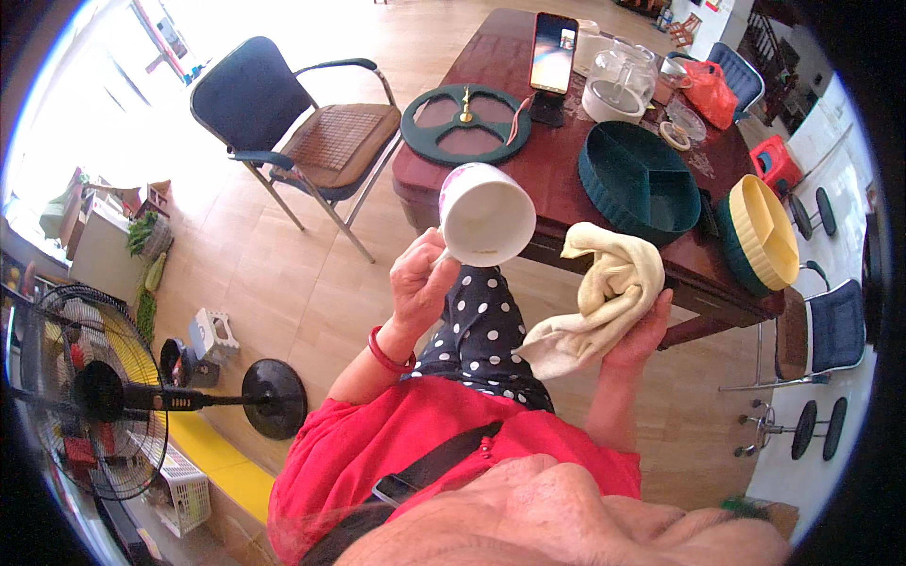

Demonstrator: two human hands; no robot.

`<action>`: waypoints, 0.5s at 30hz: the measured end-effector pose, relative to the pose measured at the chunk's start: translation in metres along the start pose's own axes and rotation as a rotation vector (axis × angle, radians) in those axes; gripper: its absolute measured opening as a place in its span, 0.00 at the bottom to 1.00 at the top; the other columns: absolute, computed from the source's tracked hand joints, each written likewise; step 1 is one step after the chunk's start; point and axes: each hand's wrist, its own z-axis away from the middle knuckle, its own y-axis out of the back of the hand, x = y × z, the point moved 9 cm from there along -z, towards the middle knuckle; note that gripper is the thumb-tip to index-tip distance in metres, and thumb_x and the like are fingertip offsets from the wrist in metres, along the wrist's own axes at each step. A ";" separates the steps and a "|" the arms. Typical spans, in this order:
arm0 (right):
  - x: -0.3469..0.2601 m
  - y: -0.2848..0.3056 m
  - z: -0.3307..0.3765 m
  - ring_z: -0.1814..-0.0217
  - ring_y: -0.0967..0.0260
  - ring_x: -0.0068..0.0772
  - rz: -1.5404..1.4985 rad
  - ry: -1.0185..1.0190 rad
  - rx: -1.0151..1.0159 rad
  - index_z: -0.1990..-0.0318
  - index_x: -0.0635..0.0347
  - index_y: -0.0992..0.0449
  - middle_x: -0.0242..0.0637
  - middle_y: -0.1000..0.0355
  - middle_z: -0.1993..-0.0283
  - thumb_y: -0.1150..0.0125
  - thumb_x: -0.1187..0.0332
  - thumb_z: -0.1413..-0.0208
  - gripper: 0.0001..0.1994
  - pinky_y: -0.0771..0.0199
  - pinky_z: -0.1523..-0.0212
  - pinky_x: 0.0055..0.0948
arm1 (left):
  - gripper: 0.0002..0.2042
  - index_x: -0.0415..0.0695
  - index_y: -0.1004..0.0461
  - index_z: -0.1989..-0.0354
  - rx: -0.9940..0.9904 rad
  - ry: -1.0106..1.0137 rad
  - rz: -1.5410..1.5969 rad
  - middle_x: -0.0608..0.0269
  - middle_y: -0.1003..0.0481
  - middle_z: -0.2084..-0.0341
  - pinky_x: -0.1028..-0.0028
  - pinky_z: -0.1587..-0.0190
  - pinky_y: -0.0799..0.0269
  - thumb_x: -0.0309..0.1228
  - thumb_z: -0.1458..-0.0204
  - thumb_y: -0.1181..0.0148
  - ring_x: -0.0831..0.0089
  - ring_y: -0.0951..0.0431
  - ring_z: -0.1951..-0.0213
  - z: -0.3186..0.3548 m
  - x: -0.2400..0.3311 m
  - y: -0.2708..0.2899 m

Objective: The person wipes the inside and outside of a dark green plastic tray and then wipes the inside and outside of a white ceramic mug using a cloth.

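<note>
My left hand (425, 278) is closed on the handle of a white mug (486, 222), which is tilted so that its inside shows. A little brownish residue lies at the bottom of the mug. In my right hand (642, 335) is a bunched cream cloth (609, 292), one end of it hanging toward my lap. The cloth hides most of that hand's fingers. Mug and cloth are apart, both held in front of the near edge of the dark red table (472, 57).
On the table are a dark green divided tray (637, 179), a green ring-shaped lid (465, 123), a phone on a stand (553, 57), a glass jar (618, 80) and a red plastic bag (710, 94). A yellow divided tray (763, 231) sits at the right corner. An armchair (302, 141) and a fan (99, 387) stand left.
</note>
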 end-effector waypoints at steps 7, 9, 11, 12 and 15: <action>-0.006 -0.004 0.003 0.54 0.29 0.38 0.332 0.080 -0.080 0.51 0.68 0.33 0.46 0.30 0.53 0.48 0.61 0.51 0.22 0.27 0.53 0.35 | 0.06 0.36 0.31 0.78 -0.054 -0.018 -0.148 0.58 0.29 0.75 0.74 0.70 0.36 0.21 0.51 0.44 0.71 0.32 0.73 0.004 0.000 0.000; -0.003 0.001 0.002 0.57 0.28 0.39 0.259 0.039 0.013 0.48 0.68 0.36 0.46 0.30 0.54 0.37 0.70 0.60 0.28 0.23 0.58 0.35 | 0.06 0.35 0.31 0.78 -0.056 -0.015 -0.161 0.58 0.28 0.75 0.74 0.70 0.36 0.21 0.51 0.44 0.71 0.32 0.72 0.003 -0.002 0.000; 0.001 0.007 0.004 0.56 0.28 0.39 0.216 0.010 -0.023 0.46 0.65 0.37 0.46 0.31 0.53 0.36 0.73 0.61 0.30 0.23 0.57 0.36 | 0.06 0.35 0.31 0.78 -0.045 0.017 -0.160 0.58 0.28 0.74 0.75 0.69 0.35 0.21 0.50 0.45 0.72 0.31 0.72 0.004 -0.005 0.003; 0.002 0.011 0.005 0.56 0.28 0.40 0.201 0.019 -0.002 0.45 0.64 0.38 0.46 0.31 0.52 0.36 0.74 0.62 0.31 0.23 0.57 0.36 | 0.06 0.35 0.31 0.78 -0.034 0.043 -0.153 0.58 0.28 0.74 0.76 0.69 0.35 0.21 0.50 0.45 0.72 0.31 0.72 0.004 -0.007 0.006; 0.004 0.020 0.005 0.55 0.29 0.40 0.182 0.033 0.060 0.44 0.62 0.39 0.45 0.32 0.51 0.36 0.76 0.63 0.32 0.23 0.56 0.38 | 0.06 0.35 0.31 0.78 0.066 0.142 -0.143 0.59 0.28 0.74 0.77 0.69 0.35 0.20 0.49 0.46 0.75 0.31 0.71 -0.002 -0.003 0.023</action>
